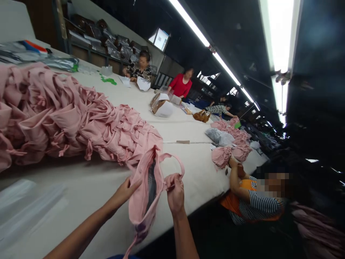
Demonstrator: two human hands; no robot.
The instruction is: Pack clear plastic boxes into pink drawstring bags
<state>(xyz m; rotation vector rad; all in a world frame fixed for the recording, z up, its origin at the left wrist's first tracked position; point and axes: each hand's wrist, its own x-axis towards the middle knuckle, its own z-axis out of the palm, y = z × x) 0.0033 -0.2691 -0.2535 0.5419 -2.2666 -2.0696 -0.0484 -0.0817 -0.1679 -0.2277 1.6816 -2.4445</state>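
A pink cloth drawstring bag lies at the near edge of the long white table, its mouth spread to show a grey lining. My left hand grips the bag's left rim with curled fingers. My right hand is closed on the bag's pink drawstring loop at the right rim. Just behind the bag spreads a large heap of the same pink bags.
A person in a striped top handles pink bags at the table's right end. Three more people work further along the far side. White paper bags, a grey plastic bag, clear plastic sleeves and shelves are around.
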